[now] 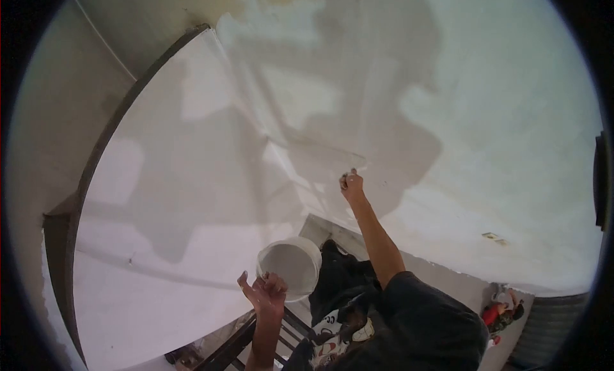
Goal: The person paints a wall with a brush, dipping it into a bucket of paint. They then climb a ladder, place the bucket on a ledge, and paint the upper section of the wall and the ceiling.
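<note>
My right hand (351, 182) is raised against the wall, its fingers closed around a pale tool (362, 162). A thin dark edge runs left from that tool along the wall; its exact kind is unclear because it blends into the pale surface. Lower down, my left hand (265, 293) is at the near-left rim of a white bucket (314, 249). Its fingers curl over the rim, while the thumb sticks out to the left. The bucket's inside looks pale grey, and I cannot tell how full it is.
Two pale walls meet at a corner (281, 160), with my shadow across both. Dark rails (236, 345) stand beneath my left arm. A small socket-like fitting (492, 237) is on the right wall. Another person (502, 310) is far below at the right, near a dark ribbed surface (551, 329).
</note>
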### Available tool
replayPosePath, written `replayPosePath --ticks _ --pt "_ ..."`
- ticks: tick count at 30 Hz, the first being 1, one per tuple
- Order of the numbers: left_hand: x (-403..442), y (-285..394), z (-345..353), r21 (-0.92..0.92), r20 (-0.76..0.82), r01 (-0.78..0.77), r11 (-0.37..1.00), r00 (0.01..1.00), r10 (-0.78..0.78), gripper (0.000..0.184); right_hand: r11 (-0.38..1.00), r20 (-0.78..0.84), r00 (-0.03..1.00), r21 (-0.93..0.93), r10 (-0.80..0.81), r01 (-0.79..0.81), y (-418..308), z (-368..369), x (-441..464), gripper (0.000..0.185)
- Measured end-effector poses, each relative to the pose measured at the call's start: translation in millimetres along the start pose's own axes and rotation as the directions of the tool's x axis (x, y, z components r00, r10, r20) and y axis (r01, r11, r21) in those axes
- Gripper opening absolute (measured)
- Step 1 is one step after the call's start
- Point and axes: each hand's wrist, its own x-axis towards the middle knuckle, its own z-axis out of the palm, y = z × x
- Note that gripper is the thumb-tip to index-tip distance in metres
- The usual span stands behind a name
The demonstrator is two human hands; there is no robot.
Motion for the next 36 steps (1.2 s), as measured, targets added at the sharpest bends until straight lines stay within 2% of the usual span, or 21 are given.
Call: replayPosePath --ticks 1,4,7,9,12,17,21,23,27,29,31,33,36 --pt "1.4 0.2 1.1 -0.006 -0.007 -0.002 1.000 1.000 0.002 0.050 0.999 0.040 0.999 -0.011 -0.032 0.032 -14.8 26.5 -26.9 0.036" --pt "6.8 0.6 -11.3 -0.020 0.130 0.016 1.000 0.991 -0.013 0.050 0.982 0.185 0.971 -0.086 -0.150 0.168 -57.7 94.8 -105.6 0.035" --pt "8.4 1.7 -12.6 -0.063 0.109 0.036 0.997 0.994 -0.029 0.050 0.949 0.272 0.930 -0.130 -0.246 0.289 -99.3 147.9 -163.7 0.040" --pt "6.2 1.3 -10.3 -0.027 0.084 0.010 1.000 0.996 -0.007 0.050 0.918 0.384 0.865 -0.093 -0.323 0.385 -121.2 168.6 -192.1 0.041" --pt "2.7 -0.2 -0.6 -0.003 0.051 -0.029 1.000 0.998 0.029 0.051 0.842 0.384 0.808 -0.123 -0.448 0.526 -146.2 203.0 -230.5 0.043" --pt "7.0 1.1 -7.9 -0.062 0.029 0.009 0.998 1.000 -0.007 0.050 0.671 0.453 0.663 -0.171 -0.596 0.721 -156.5 210.4 -192.6 0.042" --pt "4.1 1.0 -4.5 -0.082 0.008 0.021 0.996 1.000 -0.021 0.049 0.547 0.419 0.618 -0.289 -0.666 0.785 -125.8 164.4 -114.1 0.040" --pt "3.5 0.9 -2.0 -0.065 0.005 0.008 0.998 1.000 -0.008 0.048 0.558 0.415 0.591 -0.212 -0.692 0.802 -91.1 128.7 -75.1 0.039" --pt "6.5 0.9 -5.7 -0.077 -0.002 0.018 0.997 1.000 -0.019 0.048 0.672 0.278 0.733 -0.292 -0.621 0.680 -23.1 61.5 -32.3 0.038" --pt "4.6 0.9 -6.3 -0.069 0.008 0.026 0.997 1.000 -0.025 0.049 0.575 0.280 0.696 -0.407 -0.661 0.710 7.4 25.8 -19.1 0.041" --pt "2.4 1.3 -3.4 -0.026 0.037 0.014 1.000 0.999 -0.013 0.050 0.503 0.169 0.783 -0.681 -0.598 0.532 46.3 -26.8 12.4 0.044" --pt "1.7 0.6 -5.2 -0.024 0.042 0.001 1.000 0.999 0.000 0.049 0.695 -0.015 0.920 -0.659 -0.393 0.286 58.8 -49.6 -2.0 0.047" --pt "3.2 0.2 -8.8 -0.042 0.055 0.001 0.999 0.998 0.001 0.049 0.921 -0.136 0.985 -0.387 -0.108 0.047 53.1 -67.1 -12.5 0.048"
